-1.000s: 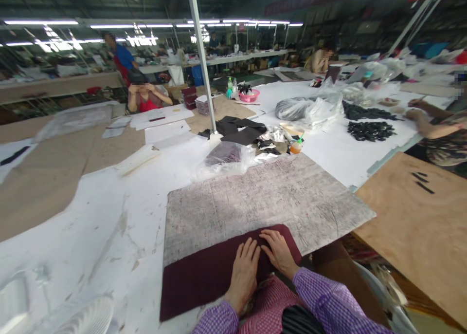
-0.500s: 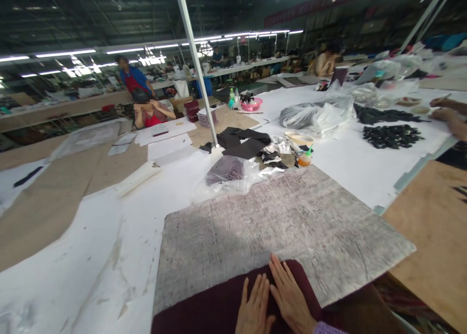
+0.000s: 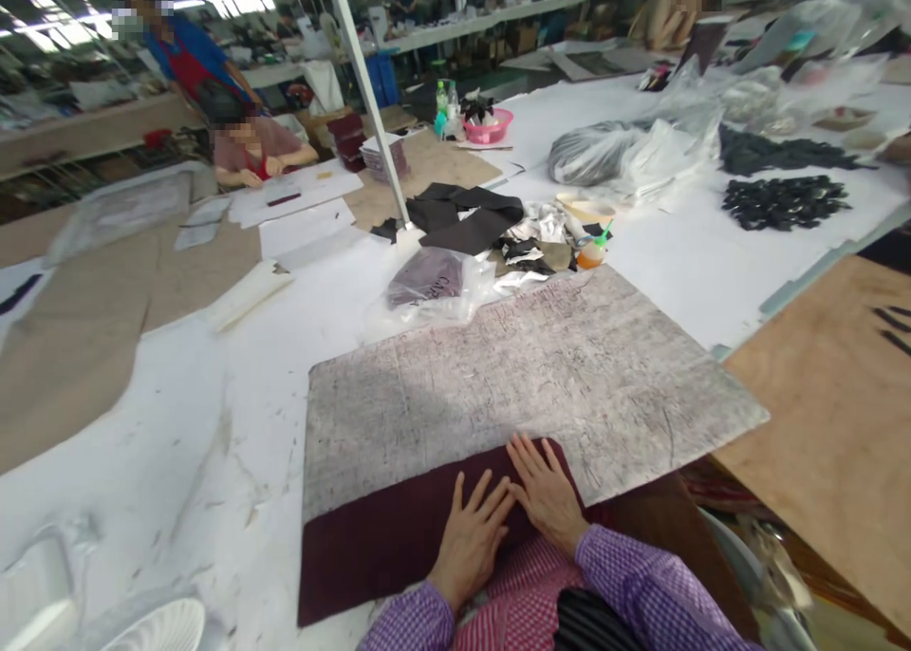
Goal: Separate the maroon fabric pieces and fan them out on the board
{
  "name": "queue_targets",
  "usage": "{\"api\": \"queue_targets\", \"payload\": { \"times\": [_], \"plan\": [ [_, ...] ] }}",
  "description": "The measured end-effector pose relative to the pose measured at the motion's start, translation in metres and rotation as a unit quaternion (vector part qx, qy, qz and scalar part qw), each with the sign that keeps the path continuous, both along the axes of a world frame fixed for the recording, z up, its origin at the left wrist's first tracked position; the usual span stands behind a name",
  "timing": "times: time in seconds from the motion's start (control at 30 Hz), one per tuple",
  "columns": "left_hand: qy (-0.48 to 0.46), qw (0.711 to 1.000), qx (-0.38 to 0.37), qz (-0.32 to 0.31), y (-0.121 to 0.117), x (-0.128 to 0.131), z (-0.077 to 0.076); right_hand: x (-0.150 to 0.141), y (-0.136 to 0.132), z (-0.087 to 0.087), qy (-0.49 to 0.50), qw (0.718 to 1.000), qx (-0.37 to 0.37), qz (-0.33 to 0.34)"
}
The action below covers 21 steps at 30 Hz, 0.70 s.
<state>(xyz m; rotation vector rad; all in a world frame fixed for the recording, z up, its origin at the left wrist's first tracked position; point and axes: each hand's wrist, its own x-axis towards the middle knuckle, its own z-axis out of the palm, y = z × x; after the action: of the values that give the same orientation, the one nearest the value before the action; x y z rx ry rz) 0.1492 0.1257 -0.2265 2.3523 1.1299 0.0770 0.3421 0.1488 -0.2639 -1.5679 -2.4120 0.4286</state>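
A dark maroon sheet of material with rounded corners lies at the near edge of a grey, scratched board. My left hand rests on the sheet, palm down with its fingers spread. Close on its right, my right hand also lies flat, near the sheet's rounded right corner. The fingertips of the two hands almost meet. Neither hand grips anything. My body and sleeves hide part of the sheet's near edge.
Beyond the board lie a plastic-wrapped maroon packet, black scraps and an orange bottle. A metal pole rises from the white table. Black pieces are piled at right. Co-workers sit and stand farther back.
The head view has tilted down, so my sleeves and more of the maroon sheet now show. My left hand's fingers have spread wider. Both hands stay on the sheet.
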Motion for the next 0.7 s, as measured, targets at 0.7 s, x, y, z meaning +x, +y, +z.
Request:
{"api": "queue_targets", "payload": {
  "times": [0.7],
  "plan": [
    [-0.02, 0.782, -0.014, 0.622, -0.213, -0.231, 0.027, -0.091, -0.014, -0.012, -0.007, 0.973, 0.183, 0.138]
  ]
}}
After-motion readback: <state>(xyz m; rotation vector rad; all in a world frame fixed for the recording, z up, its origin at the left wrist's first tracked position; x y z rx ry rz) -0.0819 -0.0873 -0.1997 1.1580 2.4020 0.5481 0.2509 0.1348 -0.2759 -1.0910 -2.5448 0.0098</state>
